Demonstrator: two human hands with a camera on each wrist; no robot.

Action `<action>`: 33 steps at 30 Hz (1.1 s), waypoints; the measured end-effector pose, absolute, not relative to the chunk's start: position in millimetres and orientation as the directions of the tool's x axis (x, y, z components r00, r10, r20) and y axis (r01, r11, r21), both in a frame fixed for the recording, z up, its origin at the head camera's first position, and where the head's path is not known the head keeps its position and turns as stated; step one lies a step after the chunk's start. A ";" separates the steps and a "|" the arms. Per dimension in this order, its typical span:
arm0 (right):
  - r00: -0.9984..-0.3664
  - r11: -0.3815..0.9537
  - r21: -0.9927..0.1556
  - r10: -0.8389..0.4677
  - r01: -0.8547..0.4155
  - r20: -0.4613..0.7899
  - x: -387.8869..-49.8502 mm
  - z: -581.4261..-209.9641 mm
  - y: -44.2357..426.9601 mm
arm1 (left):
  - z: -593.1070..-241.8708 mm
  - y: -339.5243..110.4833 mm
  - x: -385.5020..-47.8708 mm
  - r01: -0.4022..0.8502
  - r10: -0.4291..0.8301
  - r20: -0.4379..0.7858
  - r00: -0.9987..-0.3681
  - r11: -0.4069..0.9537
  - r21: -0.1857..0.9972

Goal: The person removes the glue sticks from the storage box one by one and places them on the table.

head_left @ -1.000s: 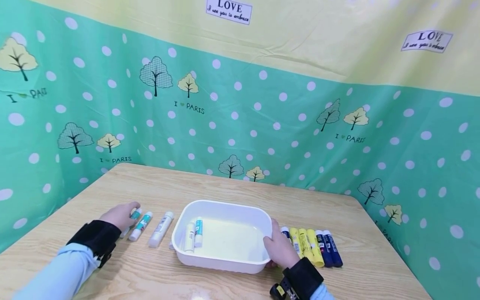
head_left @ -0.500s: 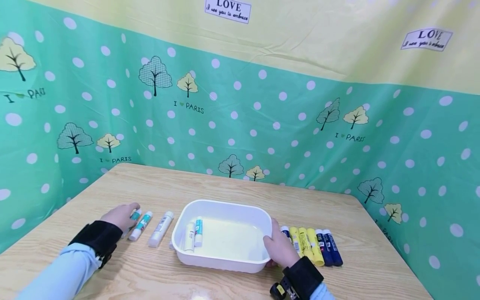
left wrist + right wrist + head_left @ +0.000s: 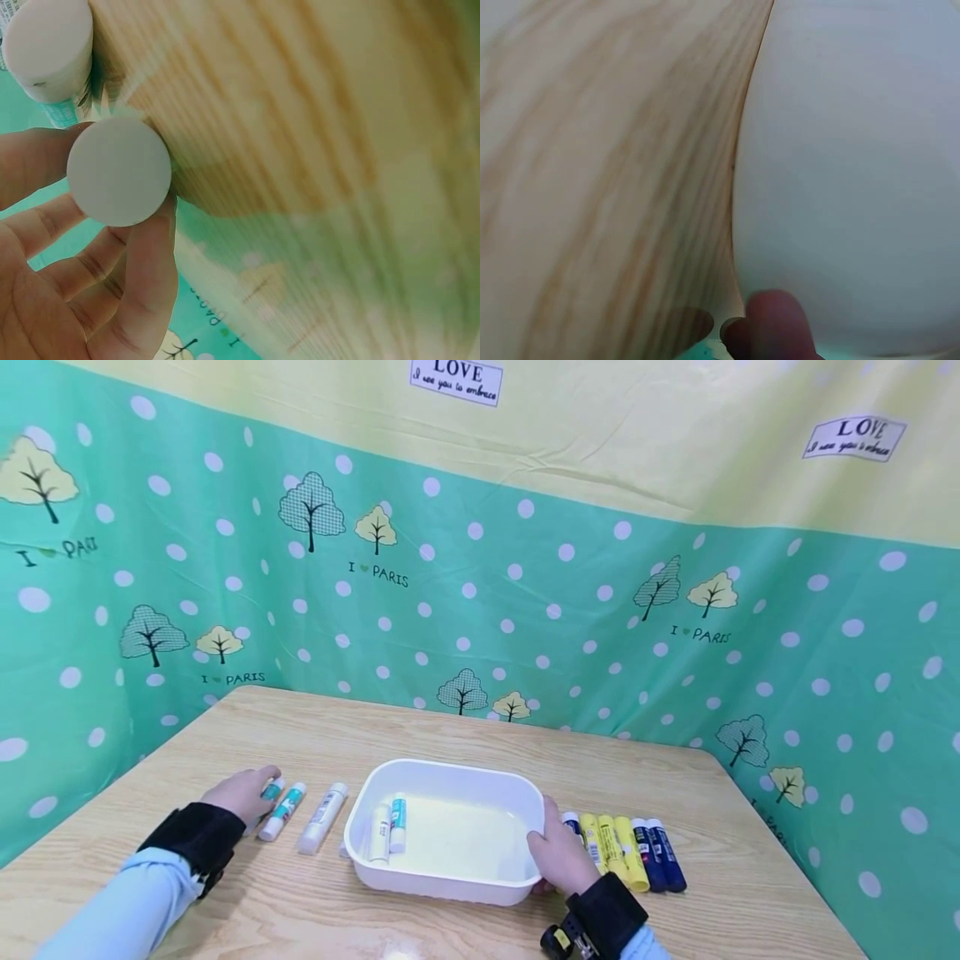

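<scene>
At the left of the table my left hand (image 3: 238,795) pinches a teal-and-white glue stick (image 3: 272,790) lying on the wood. The left wrist view looks at the stick's round white end (image 3: 120,171), held between thumb and fingers. My right hand (image 3: 562,853) grips the right side of a white plastic basket (image 3: 450,887), thumb over the rim. In the right wrist view, fingertips (image 3: 780,326) touch the basket's outer wall (image 3: 847,165). Inside the basket, at its left, lie a white glue stick (image 3: 380,832) and a teal-and-white one (image 3: 398,823).
Beside the left hand lie another teal-and-white glue stick (image 3: 282,812) and a thicker white one (image 3: 322,818). Right of the basket, several yellow glue sticks (image 3: 631,853) and dark blue ones (image 3: 667,856) lie in a row. A patterned curtain (image 3: 480,610) hangs behind the table.
</scene>
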State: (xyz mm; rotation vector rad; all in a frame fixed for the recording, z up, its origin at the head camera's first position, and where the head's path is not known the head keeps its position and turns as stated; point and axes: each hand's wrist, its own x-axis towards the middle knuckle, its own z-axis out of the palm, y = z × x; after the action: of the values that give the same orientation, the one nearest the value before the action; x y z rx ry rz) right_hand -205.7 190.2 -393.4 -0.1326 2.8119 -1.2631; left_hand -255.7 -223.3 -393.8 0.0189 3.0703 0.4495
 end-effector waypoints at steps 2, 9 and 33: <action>-0.995 0.662 -0.748 -0.101 -0.052 -0.021 -205.3 -393.2 190.3 | -392.8 -223.6 -255.1 0.009 0.021 -0.039 -0.999 0.957 0.290; -0.995 0.663 -0.748 -0.093 -0.039 -0.030 -205.1 -393.8 189.7 | -390.8 -226.2 -252.1 0.038 0.044 -0.014 -0.999 0.951 0.307; -0.996 0.659 -0.752 -0.080 -0.021 -0.042 -204.4 -392.4 188.8 | -371.1 -192.0 -243.4 0.097 0.030 0.167 -0.986 0.905 0.414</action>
State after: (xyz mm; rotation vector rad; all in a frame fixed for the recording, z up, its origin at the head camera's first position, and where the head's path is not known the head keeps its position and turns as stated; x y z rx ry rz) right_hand -204.4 188.8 -392.4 -0.0852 2.7965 -1.2659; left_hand -243.4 -192.0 -371.1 0.1082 3.2188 0.7131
